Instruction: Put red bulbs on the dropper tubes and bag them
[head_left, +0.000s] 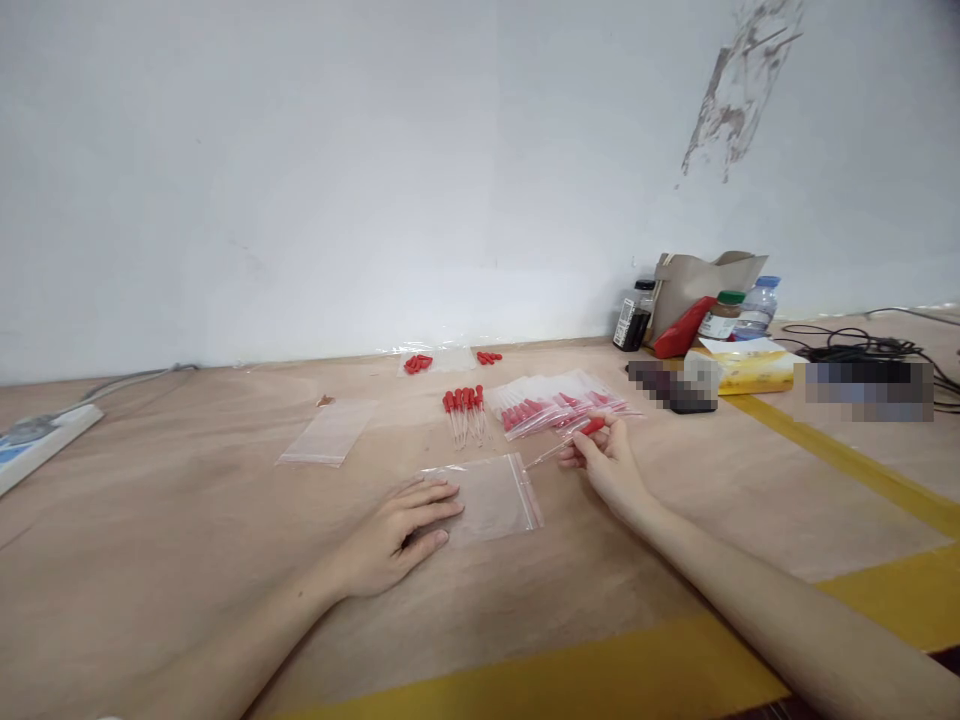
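My left hand lies flat with spread fingers on the left part of a clear zip-lock bag. The bag's zip edge faces right. Between thumb and fingers, my right hand pinches a dropper with a red rubber bulb. Its thin clear tube points left, its tip close to the bag's zip edge. Just behind the bag, several red-bulbed droppers lie side by side. To their right is a fanned pile of zip-lock bags with droppers inside.
Flat bags lie at left. Loose red bulbs sit on clear plastic by the wall. A power strip is far left. At right are a dark bottle, a grey bag, a green-lidded jar and black cables.
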